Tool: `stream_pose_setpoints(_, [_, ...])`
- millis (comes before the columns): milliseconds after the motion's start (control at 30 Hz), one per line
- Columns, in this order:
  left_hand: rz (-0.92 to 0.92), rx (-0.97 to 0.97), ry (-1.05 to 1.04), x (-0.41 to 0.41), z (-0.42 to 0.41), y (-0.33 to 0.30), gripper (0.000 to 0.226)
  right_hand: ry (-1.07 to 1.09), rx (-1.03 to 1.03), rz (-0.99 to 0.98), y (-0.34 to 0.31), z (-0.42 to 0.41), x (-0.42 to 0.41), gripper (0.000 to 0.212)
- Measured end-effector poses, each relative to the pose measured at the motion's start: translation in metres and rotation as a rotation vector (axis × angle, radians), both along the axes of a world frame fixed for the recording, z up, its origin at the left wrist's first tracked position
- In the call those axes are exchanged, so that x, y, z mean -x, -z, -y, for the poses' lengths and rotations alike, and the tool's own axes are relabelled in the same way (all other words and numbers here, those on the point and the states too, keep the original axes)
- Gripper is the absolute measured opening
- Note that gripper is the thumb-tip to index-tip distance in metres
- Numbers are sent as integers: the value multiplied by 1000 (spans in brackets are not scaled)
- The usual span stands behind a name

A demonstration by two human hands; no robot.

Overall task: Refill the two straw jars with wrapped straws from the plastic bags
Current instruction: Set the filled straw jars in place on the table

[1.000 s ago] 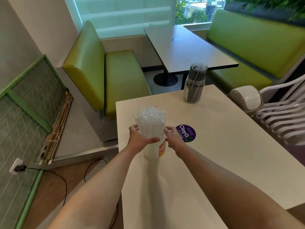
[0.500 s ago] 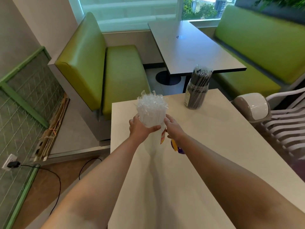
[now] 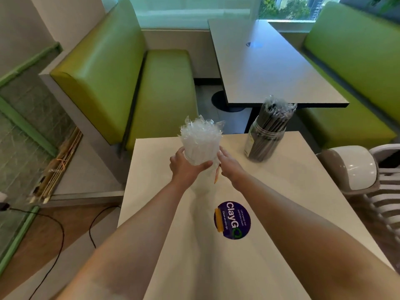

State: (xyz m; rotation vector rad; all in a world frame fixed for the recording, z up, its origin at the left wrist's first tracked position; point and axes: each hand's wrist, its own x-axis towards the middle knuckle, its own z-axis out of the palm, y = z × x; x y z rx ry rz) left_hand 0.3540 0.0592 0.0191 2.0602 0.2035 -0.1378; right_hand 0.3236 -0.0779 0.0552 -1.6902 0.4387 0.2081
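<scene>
A clear jar packed with clear wrapped straws (image 3: 200, 141) is held upright between both hands over the far part of the white table (image 3: 281, 202). My left hand (image 3: 186, 167) grips its left side and front. My right hand (image 3: 229, 164) grips its right side, next to the jar's orange label. A second clear jar full of dark wrapped straws (image 3: 267, 135) stands near the table's far right corner, apart from my hands. No plastic bags are in view.
A round purple sticker (image 3: 232, 219) lies flat on the table near my right forearm. A white swing-lid bin (image 3: 350, 167) and white chairs stand at the right. Green benches and a grey table (image 3: 270, 68) lie beyond. Cables run over the floor at left.
Both hands have carried the clear-straw jar away from me toward the table's far edge, past the purple sticker. The dark-straw jar has not moved.
</scene>
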Motion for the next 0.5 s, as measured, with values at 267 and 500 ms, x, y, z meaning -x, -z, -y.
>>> stream_pose_setpoints(267, [-6,66,50,-35,24,6,107,34,-12,-2,28,26,-57,47])
stream_pose_setpoints(500, [58,35,32,-65,48,8,105,56,-81,38,41,38,-92,53])
